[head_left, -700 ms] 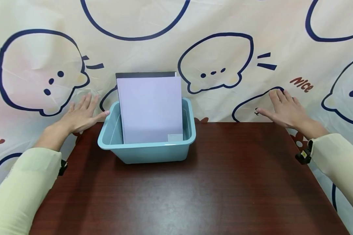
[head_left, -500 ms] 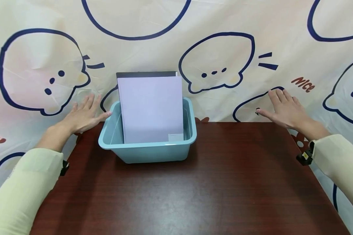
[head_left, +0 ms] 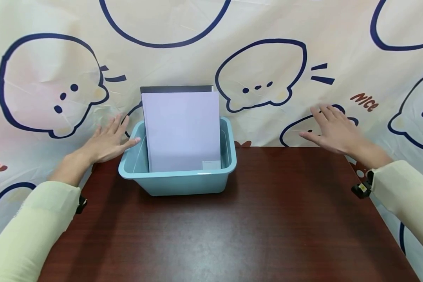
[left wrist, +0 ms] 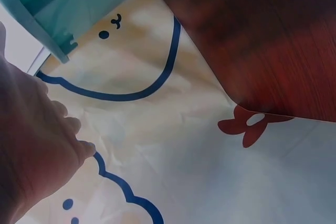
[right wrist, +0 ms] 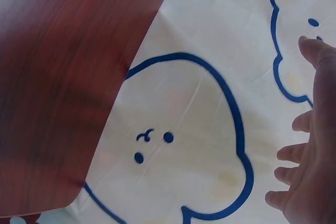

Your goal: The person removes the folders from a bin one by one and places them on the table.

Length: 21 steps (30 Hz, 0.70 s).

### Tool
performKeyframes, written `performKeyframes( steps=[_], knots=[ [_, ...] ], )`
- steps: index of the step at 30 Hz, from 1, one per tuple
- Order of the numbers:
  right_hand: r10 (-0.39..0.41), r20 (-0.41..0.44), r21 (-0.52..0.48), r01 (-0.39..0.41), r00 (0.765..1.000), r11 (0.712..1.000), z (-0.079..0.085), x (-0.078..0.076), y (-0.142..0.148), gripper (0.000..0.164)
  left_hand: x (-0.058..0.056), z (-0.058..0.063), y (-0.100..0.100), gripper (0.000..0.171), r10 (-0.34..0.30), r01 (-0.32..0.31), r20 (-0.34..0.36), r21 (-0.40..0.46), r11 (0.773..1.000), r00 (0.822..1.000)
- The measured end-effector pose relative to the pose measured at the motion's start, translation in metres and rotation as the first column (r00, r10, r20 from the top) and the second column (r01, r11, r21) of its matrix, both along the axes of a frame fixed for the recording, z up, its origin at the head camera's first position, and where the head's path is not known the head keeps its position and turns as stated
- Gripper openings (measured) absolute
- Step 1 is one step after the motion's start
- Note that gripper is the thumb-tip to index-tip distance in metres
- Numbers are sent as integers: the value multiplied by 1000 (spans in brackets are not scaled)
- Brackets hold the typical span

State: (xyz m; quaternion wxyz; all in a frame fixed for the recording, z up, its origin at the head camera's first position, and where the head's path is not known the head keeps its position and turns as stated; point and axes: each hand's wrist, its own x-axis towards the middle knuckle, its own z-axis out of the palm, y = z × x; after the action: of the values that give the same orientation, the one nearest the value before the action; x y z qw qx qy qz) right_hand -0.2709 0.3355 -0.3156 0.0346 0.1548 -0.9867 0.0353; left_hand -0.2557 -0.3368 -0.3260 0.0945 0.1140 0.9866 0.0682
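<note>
Left hand (head_left: 107, 144) and right hand (head_left: 335, 131) spread, released; the blue bin (head_left: 183, 184) (pale folder (head_left: 181, 131) inside) lies lengthwise left-to-right.

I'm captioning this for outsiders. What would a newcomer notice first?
Probably the light blue basin near the far edge of the dark brown table, with a pale book or folder standing in it. Next come the left hand, near the basin's left end, and the right hand, off to the right. Behind hangs a cream backdrop with navy cartoon outlines.
</note>
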Motion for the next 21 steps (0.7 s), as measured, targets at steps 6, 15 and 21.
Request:
performKeyframes(
  steps=[6, 15, 21],
  knots=[
    [81, 0, -41, -81, 997, 996, 5, 0, -19, 98, 2, -4, 5, 104, -8, 8, -3, 19, 1000, 1000],
    [149, -17, -19, -150, 989, 989, 10, -5, -49, 96, 5, -11, 12, 103, -28, 29, -26, 18, 999, 999],
    [195, -7, -44, -195, 981, 980, 10, -10, -68, 93, 6, -14, 16, 103, -35, 35, -24, 23, 999, 999]
  ],
)
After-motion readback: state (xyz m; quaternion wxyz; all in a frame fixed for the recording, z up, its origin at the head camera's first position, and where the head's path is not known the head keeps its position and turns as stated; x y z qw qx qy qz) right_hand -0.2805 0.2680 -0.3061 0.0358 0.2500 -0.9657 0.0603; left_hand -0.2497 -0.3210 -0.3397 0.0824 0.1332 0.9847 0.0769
